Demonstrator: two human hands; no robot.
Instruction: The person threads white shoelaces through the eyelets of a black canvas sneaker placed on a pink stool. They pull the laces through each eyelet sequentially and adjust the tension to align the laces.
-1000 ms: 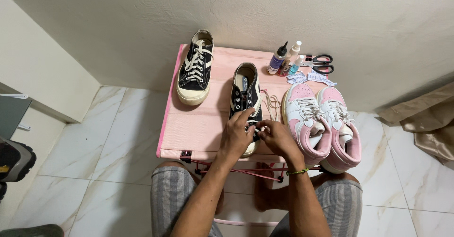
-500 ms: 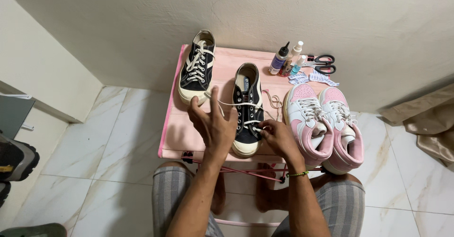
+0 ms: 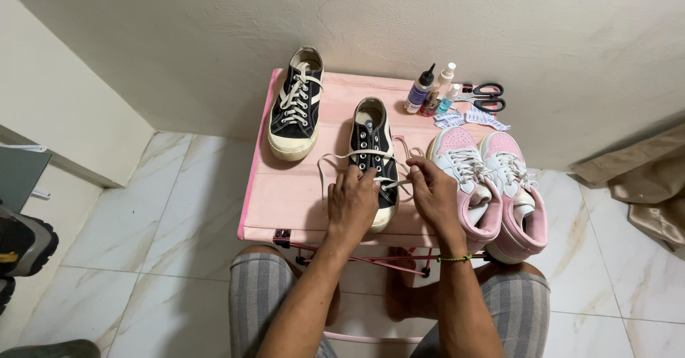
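The black sneaker [image 3: 372,159] lies toe toward the person near the front edge of the small pink counter [image 3: 285,194], and both hands are down on its lower eyelets. The left hand [image 3: 353,202] rests over the shoe's left side, fingers curled and pinching the white lace [image 3: 335,159] where it enters the eyelet row. The right hand [image 3: 434,190] sits just beside the shoe's right edge, fingers closed on the other run of lace. A long loop of lace trails off to the left across the counter, and a shorter one curls toward the pink sneakers [image 3: 492,183].

To my eye this is lacing work, and doing it well calls for keeping both ends even: draw the slack through one eyelet at a time so the long loose loop on the left does not snag or twist. It seems wise to hold the shoe down with the heel of one hand while the other pulls, since the shoe sits close to the counter's edge and could slide off. The crossings should lie flat, as they do on the second black sneaker [image 3: 295,105] standing farther back on the left. The bottles [image 3: 431,90] and scissors [image 3: 485,95] at the back are well apart and out of the way.
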